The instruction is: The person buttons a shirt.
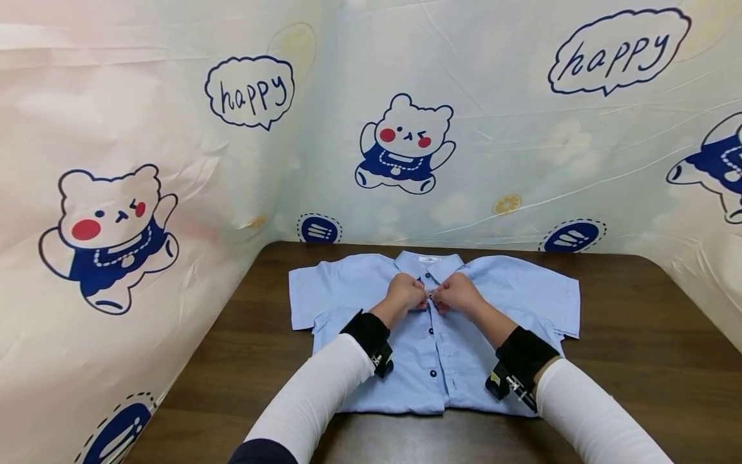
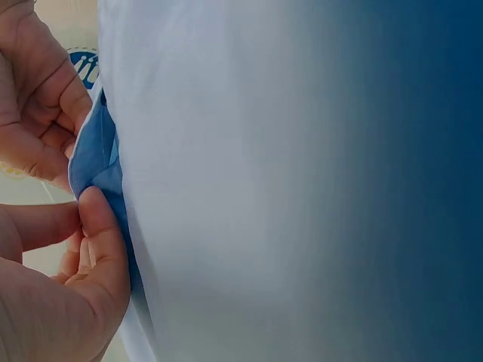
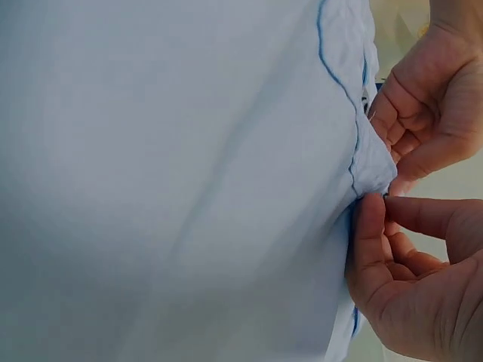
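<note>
A light blue short-sleeved shirt point(image 1: 371, 380) lies front up on the table, collar at the far side, with dark buttons point(image 1: 433, 374) down its front. My left hand point(image 1: 407, 293) pinches the front edge of the shirt just below the collar point(image 1: 446, 265). Close beside it, my right hand point(image 1: 459, 293) pinches the other front edge between thumb and fingers. A small dark button shows between the fingertips. In the left wrist view the left hand point(image 2: 68, 279) grips a fold of blue cloth point(image 2: 94, 154). In the right wrist view the right hand point(image 3: 423, 279) holds the raised cloth edge point(image 3: 373, 162).
The shirt rests on a dark brown wooden table point(image 1: 643, 348). A printed cloth backdrop point(image 1: 493, 148) with bears and speech bubbles stands behind and at the sides. Each wrist wears a black strap point(image 1: 366, 332) with a small camera.
</note>
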Tool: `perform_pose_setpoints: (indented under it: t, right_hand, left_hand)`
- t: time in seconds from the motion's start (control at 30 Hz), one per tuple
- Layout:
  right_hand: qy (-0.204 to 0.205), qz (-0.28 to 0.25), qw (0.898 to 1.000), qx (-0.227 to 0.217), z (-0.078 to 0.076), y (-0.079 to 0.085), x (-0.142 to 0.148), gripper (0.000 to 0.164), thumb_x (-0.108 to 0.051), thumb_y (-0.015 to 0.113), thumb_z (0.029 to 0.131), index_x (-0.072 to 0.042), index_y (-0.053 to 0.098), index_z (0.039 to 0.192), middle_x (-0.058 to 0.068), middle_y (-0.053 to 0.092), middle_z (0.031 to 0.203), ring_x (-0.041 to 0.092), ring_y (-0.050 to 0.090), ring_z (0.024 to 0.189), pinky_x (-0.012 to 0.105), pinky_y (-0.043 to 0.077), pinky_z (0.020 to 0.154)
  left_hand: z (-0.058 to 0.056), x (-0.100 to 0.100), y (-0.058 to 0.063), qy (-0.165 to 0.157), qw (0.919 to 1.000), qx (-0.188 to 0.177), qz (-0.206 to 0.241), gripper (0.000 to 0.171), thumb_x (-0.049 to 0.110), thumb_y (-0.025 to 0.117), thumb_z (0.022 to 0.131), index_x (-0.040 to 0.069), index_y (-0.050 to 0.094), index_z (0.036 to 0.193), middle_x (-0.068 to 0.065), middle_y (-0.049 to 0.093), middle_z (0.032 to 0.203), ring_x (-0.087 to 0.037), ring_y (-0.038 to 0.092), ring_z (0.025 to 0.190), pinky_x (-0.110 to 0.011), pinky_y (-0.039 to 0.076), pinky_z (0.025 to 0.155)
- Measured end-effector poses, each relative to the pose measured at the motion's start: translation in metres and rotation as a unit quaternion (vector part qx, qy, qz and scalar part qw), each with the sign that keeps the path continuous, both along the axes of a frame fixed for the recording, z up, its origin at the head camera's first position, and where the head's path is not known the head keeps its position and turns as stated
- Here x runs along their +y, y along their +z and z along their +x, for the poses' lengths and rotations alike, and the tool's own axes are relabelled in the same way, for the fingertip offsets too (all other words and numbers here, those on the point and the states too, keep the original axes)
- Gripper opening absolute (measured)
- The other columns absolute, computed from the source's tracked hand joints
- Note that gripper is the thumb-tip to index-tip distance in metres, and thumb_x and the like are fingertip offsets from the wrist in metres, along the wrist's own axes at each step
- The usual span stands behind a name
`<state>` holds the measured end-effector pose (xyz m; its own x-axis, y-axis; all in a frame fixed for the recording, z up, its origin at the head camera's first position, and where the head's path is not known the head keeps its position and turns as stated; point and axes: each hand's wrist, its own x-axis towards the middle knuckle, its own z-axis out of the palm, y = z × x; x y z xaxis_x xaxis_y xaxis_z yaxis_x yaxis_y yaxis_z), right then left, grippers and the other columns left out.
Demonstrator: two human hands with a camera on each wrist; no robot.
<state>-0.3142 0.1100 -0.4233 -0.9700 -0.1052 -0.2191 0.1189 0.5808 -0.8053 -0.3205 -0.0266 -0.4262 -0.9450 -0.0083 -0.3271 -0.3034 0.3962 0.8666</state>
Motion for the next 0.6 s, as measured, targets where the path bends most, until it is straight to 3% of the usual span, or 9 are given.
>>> perform_pose_setpoints:
  t: [0.23, 0.43, 0.6]
  right_hand:
    - [-0.009, -0.055, 0.997, -0.046, -0.0035, -0.0049, 0.0025, 0.015, -0.001, 0.060, 0.090, 0.009, 0.069, 0.086, 0.009, 0.063, 0.069, 0.015, 0.057, 0.057, 0.024, 0.050, 0.053]
    - [-0.009, -0.071, 0.994, -0.083, -0.0050, -0.0039, 0.0007, 0.016, -0.003, 0.058, 0.092, 0.007, 0.067, 0.084, 0.008, 0.059, 0.069, 0.015, 0.054, 0.057, 0.023, 0.048, 0.053]
    - [-0.011, -0.070, 0.994, -0.079, -0.0051, -0.0044, -0.0004, 0.017, -0.004, 0.058, 0.093, 0.007, 0.067, 0.083, 0.008, 0.059, 0.069, 0.015, 0.054, 0.057, 0.023, 0.047, 0.053]
  left_hand:
    - [0.0030, -0.0030, -0.0036, -0.038, 0.9970, 0.041, -0.054, 0.009, -0.003, 0.073, 0.080, 0.002, 0.069, 0.086, -0.006, 0.061, 0.084, -0.016, 0.064, 0.070, -0.025, 0.054, 0.062]
    - [0.0052, -0.0032, -0.0043, -0.051, 0.9857, 0.094, -0.130, 0.011, 0.004, 0.077, 0.080, 0.007, 0.067, 0.077, -0.003, 0.060, 0.077, -0.015, 0.058, 0.071, -0.024, 0.049, 0.060]
    - [0.0051, -0.0034, -0.0051, -0.057, 0.9788, 0.120, -0.156, 0.011, 0.005, 0.077, 0.079, 0.007, 0.067, 0.075, -0.002, 0.060, 0.074, -0.015, 0.056, 0.071, -0.023, 0.047, 0.060]
